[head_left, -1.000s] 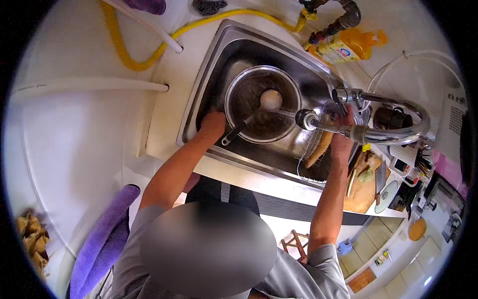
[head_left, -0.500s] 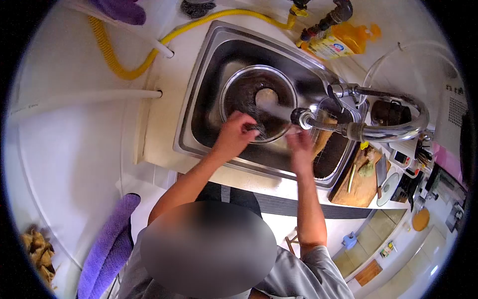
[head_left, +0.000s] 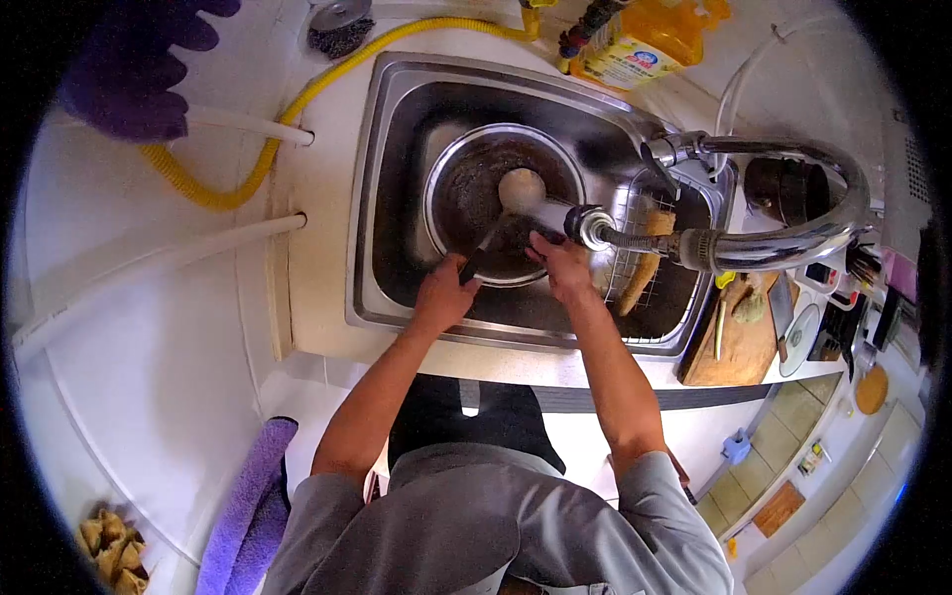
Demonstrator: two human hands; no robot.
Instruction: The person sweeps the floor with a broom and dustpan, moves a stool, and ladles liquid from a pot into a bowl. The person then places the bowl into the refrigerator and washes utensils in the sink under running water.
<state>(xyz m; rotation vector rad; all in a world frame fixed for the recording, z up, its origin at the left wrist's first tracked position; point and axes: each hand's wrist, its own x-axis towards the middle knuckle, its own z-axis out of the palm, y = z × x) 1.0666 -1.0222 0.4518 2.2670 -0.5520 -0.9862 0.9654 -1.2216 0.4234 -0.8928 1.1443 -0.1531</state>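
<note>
A round metal pan (head_left: 436, 203) with dark water in it sits in the steel sink (head_left: 369, 228). My left hand (head_left: 444, 296) is closed round the black handle of a ladle (head_left: 522, 188), whose round bowl is over the pan. Water runs from the faucet head (head_left: 587, 227) towards the ladle. My right hand (head_left: 563, 268) is at the pan's lower right rim, just below the stream, with its fingers bent together. Something dark is by its fingertips, too small to make out.
A wire rack (head_left: 620, 213) at the sink's right holds a long tan item (head_left: 640, 283). The curved faucet pipe (head_left: 793, 253) reaches over the right side. Further right lies a cutting board (head_left: 744, 347) with food and a knife. A yellow detergent bottle (head_left: 635, 59) stands behind the sink.
My right hand has moved left from the rack to the pan. My left hand, earlier beside the handle and then over the pan, has taken hold of the ladle handle. The view has shifted.
</note>
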